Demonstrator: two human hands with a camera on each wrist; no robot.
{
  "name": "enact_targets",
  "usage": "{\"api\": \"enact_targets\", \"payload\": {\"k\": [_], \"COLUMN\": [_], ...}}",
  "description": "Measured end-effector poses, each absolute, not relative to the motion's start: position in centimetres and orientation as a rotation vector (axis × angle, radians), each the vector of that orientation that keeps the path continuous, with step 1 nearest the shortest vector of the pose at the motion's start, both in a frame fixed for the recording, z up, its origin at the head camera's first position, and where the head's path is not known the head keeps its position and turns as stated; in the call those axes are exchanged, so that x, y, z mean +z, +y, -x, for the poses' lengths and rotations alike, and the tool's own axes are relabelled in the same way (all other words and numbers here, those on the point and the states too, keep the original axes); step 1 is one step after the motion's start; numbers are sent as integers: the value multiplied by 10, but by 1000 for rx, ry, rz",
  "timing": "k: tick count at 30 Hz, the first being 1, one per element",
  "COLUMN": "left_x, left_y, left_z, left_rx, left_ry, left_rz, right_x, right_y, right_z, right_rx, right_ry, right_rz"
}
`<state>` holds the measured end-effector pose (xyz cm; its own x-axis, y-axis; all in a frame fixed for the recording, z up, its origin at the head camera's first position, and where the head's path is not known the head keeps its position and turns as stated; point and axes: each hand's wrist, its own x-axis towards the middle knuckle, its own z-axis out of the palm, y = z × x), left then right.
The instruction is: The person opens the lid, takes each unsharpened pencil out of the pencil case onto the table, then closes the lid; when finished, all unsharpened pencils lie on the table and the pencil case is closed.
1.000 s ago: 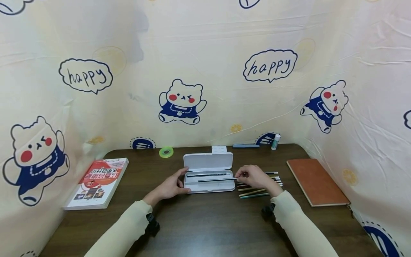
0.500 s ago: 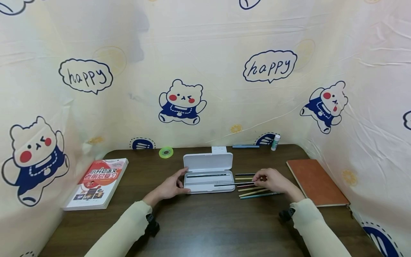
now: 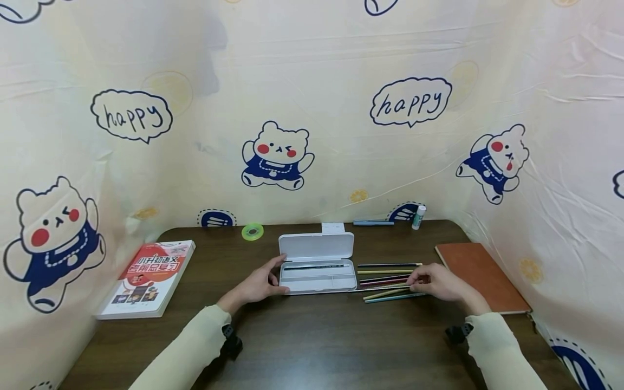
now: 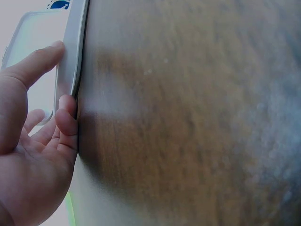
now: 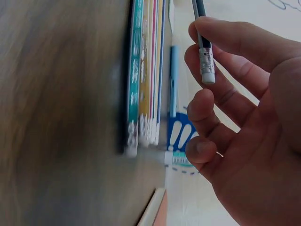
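A white pencil case (image 3: 319,284) lies with its lid (image 3: 316,246) raised, and one dark pencil (image 3: 314,266) rests in its rear compartment. My left hand (image 3: 254,283) grips the case's left end; in the left wrist view the thumb presses its edge. My right hand (image 3: 441,281) pinches a dark pencil (image 5: 201,14) near its white eraser, between thumb and fingertips. That pencil's other end reaches toward the case's front right corner. Several pencils (image 3: 389,265) lie side by side on the table right of the case, below the right hand; a teal pencil (image 5: 134,70) is nearest the front.
A book (image 3: 151,279) lies at the left and a brown notebook (image 3: 480,276) at the right. Along the back are green tape (image 3: 252,232), a small white piece (image 3: 333,227), a blue pen (image 3: 373,222) and a glue stick (image 3: 418,217). A printed curtain surrounds the table (image 3: 312,346).
My right hand has moved right and slightly nearer, drawing the dark pencil from over the case to beside the other pencils. My left hand and the case have stayed put.
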<state>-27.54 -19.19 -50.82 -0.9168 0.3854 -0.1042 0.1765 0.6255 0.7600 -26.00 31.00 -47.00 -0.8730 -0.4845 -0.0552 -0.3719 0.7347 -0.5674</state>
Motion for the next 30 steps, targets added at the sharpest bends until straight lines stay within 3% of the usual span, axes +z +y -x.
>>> {"api": "enact_targets", "payload": {"k": [13,30], "left_x": [-509,-508], "left_y": [-192,-192], "left_z": [276,275], "left_rx": [1172,1175], "left_ry": [2589,2587], "left_rz": [-440,-434], "right_x": [-473,-488], "right_y": [340,339], "right_z": [247,248], "right_rx": [-834,-729], "right_ry": [2673,2790], "right_rz": [643,586]}}
